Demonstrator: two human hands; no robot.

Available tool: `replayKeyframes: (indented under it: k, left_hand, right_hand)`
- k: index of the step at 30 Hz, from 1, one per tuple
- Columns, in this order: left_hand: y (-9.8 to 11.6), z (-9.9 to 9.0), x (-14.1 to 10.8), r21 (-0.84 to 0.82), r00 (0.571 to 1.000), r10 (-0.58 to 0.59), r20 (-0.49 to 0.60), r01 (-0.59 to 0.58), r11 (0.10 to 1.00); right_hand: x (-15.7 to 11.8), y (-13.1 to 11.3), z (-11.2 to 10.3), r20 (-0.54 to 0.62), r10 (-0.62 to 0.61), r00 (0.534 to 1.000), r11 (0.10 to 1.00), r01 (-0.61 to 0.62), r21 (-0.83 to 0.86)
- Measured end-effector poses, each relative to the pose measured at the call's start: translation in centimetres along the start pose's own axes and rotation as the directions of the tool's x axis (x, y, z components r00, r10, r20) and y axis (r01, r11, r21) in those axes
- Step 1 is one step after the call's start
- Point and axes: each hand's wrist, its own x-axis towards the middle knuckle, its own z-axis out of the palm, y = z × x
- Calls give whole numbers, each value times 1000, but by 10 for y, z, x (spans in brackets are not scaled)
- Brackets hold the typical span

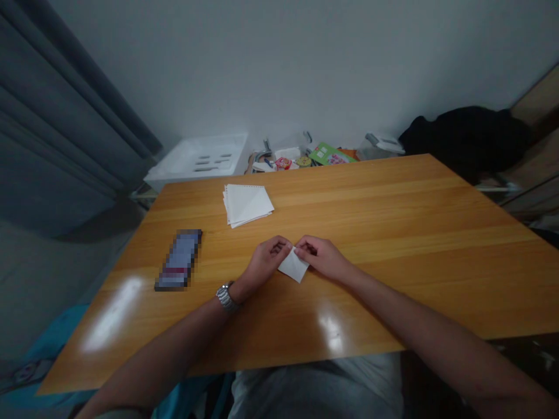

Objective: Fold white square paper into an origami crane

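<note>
So I've got this small white piece of paper (295, 267) right in front of me, between my hands over the near half of the wooden table (393, 233), one corner pointing back at my lap. My left hand (271, 257) has its upper left edge pinched between thumb and curled fingers, and my right hand (321, 255) has the same sort of pinch on the other side, thumbs almost meeting at the top. Can't tell if it's folded or how many layers there are. I'd call it next to weightless, easy to bend, a bit springy at any crease, and quick to wrinkle or tear if I yank. The tabletop looks glossy, so a loose bit would probably skate around. Best grip, imo: thumb and fingertip pads right at the edges or corners, light pressure, middle left alone. The stack of white sheets (248, 205) sits farther back, to the left.
</note>
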Motion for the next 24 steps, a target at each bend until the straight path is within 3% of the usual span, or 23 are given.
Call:
replayKeyframes:
  k: [7, 14, 24]
  left_hand:
    - [2, 0, -5, -64, 999, -32, 43, 35, 997]
    - [-4, 2, -5, -104, 999, -41, -3, 41, 994]
    - [-3, 0, -6, -35, 999, 40, -23, -41, 999]
  right_hand:
    - [-1, 0, 2, 2, 2, 1000, 1000, -2, 9]
    - [0, -3, 1, 4, -13, 1000, 1000, 13, -15]
    - [0, -10, -4, 12, -22, 1000, 992, 23, -122]
